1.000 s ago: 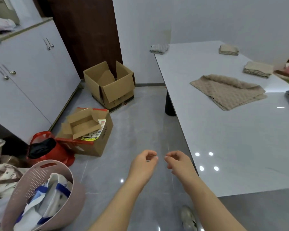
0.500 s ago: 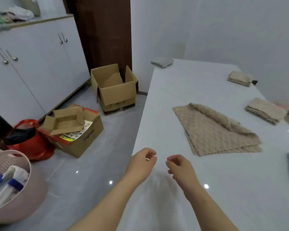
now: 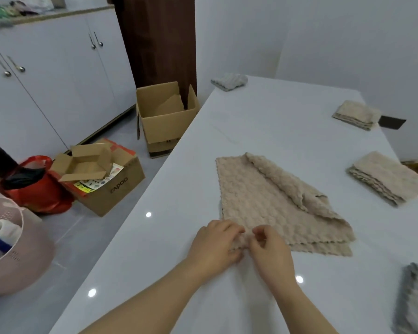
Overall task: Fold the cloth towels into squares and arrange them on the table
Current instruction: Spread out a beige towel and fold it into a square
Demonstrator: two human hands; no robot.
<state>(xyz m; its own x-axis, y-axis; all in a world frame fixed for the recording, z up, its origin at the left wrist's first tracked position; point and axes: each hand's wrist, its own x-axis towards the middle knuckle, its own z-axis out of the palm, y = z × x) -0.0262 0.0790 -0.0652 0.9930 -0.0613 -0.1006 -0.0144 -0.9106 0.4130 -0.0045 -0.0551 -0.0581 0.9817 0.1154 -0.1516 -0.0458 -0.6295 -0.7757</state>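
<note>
A beige textured towel (image 3: pixel 270 203) lies half-folded on the white table (image 3: pixel 275 121), its far edge turned over. My left hand (image 3: pixel 215 242) and my right hand (image 3: pixel 270 249) meet at the towel's near corner, and both pinch it with curled fingers. Two folded beige towels (image 3: pixel 386 177) (image 3: pixel 356 114) sit along the table's right side. A folded grey towel (image 3: pixel 229 81) rests at the far left corner, and another grey towel (image 3: pixel 413 297) lies at the near right edge.
Two open cardboard boxes (image 3: pixel 164 119) (image 3: pixel 99 174) and a red bag (image 3: pixel 34 184) stand on the floor left of the table. A pink perforated basket (image 3: pixel 17 249) with cloths is at the lower left. White cabinets (image 3: pixel 46 80) line the left wall.
The view swung right toward the table. Both hands moved forward over the table from empty air to the near corner of the beige towel and took hold of it.
</note>
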